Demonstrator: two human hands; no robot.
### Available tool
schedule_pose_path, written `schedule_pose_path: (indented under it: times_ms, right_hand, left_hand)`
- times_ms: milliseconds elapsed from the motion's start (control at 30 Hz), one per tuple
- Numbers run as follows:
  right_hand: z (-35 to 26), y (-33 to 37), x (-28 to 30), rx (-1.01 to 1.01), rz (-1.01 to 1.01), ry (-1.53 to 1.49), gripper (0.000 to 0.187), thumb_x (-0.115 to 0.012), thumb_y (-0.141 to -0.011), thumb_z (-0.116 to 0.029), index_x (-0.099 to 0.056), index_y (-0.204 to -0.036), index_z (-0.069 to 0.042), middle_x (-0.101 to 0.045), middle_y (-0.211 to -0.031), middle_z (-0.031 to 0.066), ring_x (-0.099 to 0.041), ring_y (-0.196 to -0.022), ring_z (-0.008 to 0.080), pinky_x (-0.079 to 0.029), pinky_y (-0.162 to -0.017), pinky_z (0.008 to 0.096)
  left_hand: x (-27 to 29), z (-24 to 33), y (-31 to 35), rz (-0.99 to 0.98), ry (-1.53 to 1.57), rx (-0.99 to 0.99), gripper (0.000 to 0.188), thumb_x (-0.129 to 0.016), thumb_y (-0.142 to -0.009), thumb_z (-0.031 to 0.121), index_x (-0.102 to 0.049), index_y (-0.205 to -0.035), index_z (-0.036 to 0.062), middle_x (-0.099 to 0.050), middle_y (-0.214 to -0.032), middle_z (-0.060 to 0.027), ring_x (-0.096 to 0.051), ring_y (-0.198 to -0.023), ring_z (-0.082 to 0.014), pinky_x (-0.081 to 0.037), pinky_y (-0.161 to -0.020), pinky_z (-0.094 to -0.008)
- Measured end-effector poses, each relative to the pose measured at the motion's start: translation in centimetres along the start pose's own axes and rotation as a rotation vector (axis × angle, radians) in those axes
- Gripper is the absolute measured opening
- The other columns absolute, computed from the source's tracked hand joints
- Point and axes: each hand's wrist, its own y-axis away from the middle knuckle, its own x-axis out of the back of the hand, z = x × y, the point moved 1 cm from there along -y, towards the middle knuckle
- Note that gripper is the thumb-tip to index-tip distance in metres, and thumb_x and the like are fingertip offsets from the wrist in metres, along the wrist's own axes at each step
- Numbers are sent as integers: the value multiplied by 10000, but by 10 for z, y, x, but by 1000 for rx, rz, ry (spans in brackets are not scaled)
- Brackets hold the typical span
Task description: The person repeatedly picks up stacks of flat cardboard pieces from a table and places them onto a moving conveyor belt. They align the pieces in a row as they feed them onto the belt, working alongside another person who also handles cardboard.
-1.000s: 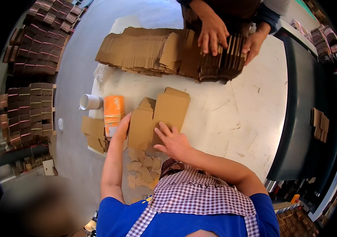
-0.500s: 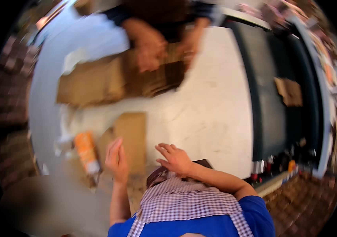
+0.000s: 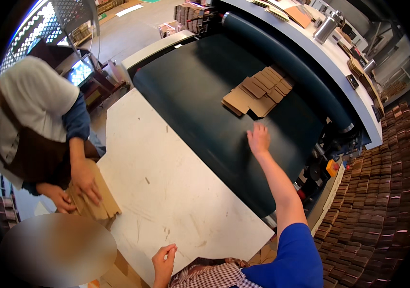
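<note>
My right hand (image 3: pixel 259 138) is stretched out over the dark green conveyor belt (image 3: pixel 200 91), fingers apart, holding nothing. It is a short way below a fanned row of flat brown cardboard blanks (image 3: pixel 259 91) lying on the belt. My left hand (image 3: pixel 164 261) hovers at the near edge of the white table (image 3: pixel 166 192), loosely curled and empty. A co-worker in a grey shirt and brown apron presses both hands (image 3: pixel 85 182) on a stack of cardboard blanks (image 3: pixel 97 201) at the table's left corner.
Many stacks of folded brown blanks (image 3: pixel 382 192) fill the floor at the right. A grey machine top (image 3: pixel 310 48) with a metal flask (image 3: pixel 324 29) runs behind the belt. An orange part (image 3: pixel 331 168) sits beside the belt's lower end.
The view swung right from the table to the conveyor. My right hand left the cardboard blank on the table and reached out over the belt. My left hand pulled back to the table edge.
</note>
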Motion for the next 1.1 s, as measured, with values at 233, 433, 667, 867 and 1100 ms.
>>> schedule_pose_path:
  times_ms: [233,433,667,867,1100]
  right_hand:
    - [61,-87,-52,209,128,525,305,-599,-818,-186,-619,-1074,-21,-610,-1054,131,-563,-1002,302,-450,-770,401]
    - [-88,11,39,673,-161,271,103,-588,-700,-160,-616,-722,-63,-547,-691,106,-546,-644,221,-396,-521,377]
    - [-203,204,169,697,-674,-724,296,-680,-828,-356,-663,-817,-61,-617,-710,133,-628,-643,278,-487,-524,375]
    - [-196,195,116,609,-339,-541,396,-710,-804,-130,-622,-1183,-54,-652,-1147,107,-632,-1015,300,-517,-783,398]
    - [-203,295,65,655,-540,-286,623,-553,-941,-367,-378,-1472,-92,-312,-1558,102,-215,-1453,334,-155,-1165,503]
  left_hand:
    - [-21,10,-35,-60,-126,142,245,-595,-955,111,-659,-1138,-40,-700,-1039,-136,-659,-966,-183,-518,-862,-290]
    - [-57,4,-64,-85,216,232,262,-605,-939,75,-621,-1181,-23,-694,-1043,-125,-671,-957,-194,-534,-834,-284]
    - [-65,-19,-105,46,844,438,318,-591,-941,99,-499,-1242,57,-609,-1188,-97,-637,-962,-215,-550,-793,-375]
    - [45,-85,-73,37,490,497,240,-621,-912,72,-581,-1146,39,-659,-984,-35,-617,-948,-147,-508,-818,-322]
    - [91,-109,-48,174,402,259,41,-653,-882,39,-617,-901,30,-573,-832,45,-495,-758,-61,-406,-722,-220]
